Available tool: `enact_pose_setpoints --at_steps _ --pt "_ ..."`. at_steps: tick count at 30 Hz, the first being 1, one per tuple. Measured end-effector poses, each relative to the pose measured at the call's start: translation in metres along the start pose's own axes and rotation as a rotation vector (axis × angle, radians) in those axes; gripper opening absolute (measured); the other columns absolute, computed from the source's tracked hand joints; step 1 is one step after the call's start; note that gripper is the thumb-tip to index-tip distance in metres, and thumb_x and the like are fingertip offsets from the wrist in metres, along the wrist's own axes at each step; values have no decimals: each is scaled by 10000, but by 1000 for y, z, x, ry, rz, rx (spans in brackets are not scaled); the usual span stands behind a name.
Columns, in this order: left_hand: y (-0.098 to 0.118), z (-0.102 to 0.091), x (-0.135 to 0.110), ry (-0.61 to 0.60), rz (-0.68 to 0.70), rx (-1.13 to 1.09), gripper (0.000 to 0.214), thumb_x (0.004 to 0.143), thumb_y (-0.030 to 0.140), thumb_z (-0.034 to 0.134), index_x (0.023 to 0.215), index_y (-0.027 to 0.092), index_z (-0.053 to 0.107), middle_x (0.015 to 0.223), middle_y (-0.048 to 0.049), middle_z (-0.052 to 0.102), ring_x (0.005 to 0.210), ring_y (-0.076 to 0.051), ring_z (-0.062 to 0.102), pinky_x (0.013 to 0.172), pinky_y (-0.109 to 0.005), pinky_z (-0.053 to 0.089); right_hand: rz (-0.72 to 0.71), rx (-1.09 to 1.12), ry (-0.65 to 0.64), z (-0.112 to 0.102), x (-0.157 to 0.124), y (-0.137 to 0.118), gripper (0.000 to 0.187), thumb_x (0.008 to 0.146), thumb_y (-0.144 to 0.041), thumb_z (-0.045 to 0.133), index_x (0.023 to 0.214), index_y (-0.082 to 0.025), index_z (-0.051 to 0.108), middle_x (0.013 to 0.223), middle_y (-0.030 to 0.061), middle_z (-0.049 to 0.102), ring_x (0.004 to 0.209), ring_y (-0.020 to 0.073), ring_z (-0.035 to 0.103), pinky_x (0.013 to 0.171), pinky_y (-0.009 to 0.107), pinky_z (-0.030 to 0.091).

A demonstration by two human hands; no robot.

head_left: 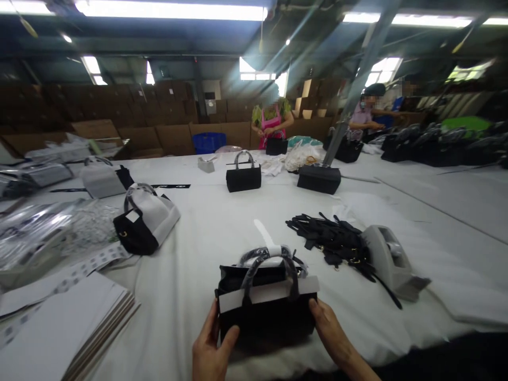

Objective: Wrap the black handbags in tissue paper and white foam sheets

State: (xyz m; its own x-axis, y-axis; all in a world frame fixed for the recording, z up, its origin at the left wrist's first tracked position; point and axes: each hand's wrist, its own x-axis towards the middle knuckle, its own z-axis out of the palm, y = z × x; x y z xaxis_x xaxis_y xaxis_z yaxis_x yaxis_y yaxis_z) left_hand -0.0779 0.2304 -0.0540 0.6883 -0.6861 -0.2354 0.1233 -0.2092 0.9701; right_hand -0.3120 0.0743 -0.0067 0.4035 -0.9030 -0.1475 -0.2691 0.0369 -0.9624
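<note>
A black handbag (pixel 270 325) stands upright on the white-covered table close to me. Its two handles (pixel 250 280) are wrapped in clear plastic, with a white band joining them at the top. A white strip (pixel 234 300) lies along the bag's upper front edge. My left hand (pixel 214 341) grips the bag's left end, thumb on the front face. At the right end my right hand (pixel 329 328) holds it, thumb near the upper corner; its other fingers are mostly hidden behind the bag.
Right of the bag lie a pile of black straps (pixel 333 238) and a grey tape dispenser (pixel 391 259). Stacked white sheets (pixel 75 328) are at left. A partly wrapped handbag (pixel 138 227) and another black handbag (pixel 244 179) stand farther off. A person in a pink apron (pixel 273 124) works across the table.
</note>
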Motion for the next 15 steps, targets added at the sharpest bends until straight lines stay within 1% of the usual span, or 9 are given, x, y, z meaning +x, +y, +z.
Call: enact_pose_setpoints --at_steps 1,3,5,6,8,10,12,15 --pt "6 0 0 -31 10 48 761 619 438 765 1275 138 521 1309 -122 572 1232 -292 509 1045 -377 443 16 -14 -24 -1 1 0 619 762 -735 487 855 -147 657 808 83 667 834 280 590 771 367 508" --pt "20 1 -2 -118 58 129 668 607 426 770 1183 135 594 1152 -109 672 1097 -283 606 952 -349 508 39 -24 -74 -2 2 -1 568 735 -691 562 835 -138 645 805 80 659 809 277 589 723 355 510" --pt "33 3 -3 -206 90 144 535 624 412 751 1073 142 648 980 -81 725 947 -260 656 836 -311 539 41 -19 -124 -2 1 -1 520 726 -640 609 842 -135 644 807 76 654 795 266 586 712 350 508" --pt "38 3 -3 -233 83 128 478 629 402 741 1024 143 662 922 -71 733 898 -250 663 800 -298 539 38 -14 -142 -2 1 0 502 724 -618 623 852 -133 645 810 76 654 793 262 585 709 347 507" --pt "45 5 -3 -252 42 83 407 629 378 726 957 143 672 879 -63 736 867 -245 665 794 -297 534 30 -9 -148 -1 1 3 486 717 -595 640 854 -129 647 802 78 651 780 256 583 691 342 507" --pt "47 5 -2 -246 16 66 384 624 368 716 932 143 671 875 -63 737 870 -251 664 816 -314 529 21 -9 -137 -1 2 7 480 715 -586 645 851 -126 646 785 78 646 762 250 580 667 337 506" --pt "45 5 -2 -246 21 87 386 623 379 711 927 145 668 870 -63 735 874 -257 662 817 -322 527 1 -4 -134 -1 2 10 470 725 -573 645 863 -124 646 788 76 647 759 245 581 664 332 505" --pt "38 5 -6 -254 46 123 422 623 427 704 938 149 657 883 -69 733 882 -262 663 816 -325 533 -34 14 -146 -3 -2 9 459 739 -546 651 918 -123 653 839 75 662 794 246 590 700 332 505"
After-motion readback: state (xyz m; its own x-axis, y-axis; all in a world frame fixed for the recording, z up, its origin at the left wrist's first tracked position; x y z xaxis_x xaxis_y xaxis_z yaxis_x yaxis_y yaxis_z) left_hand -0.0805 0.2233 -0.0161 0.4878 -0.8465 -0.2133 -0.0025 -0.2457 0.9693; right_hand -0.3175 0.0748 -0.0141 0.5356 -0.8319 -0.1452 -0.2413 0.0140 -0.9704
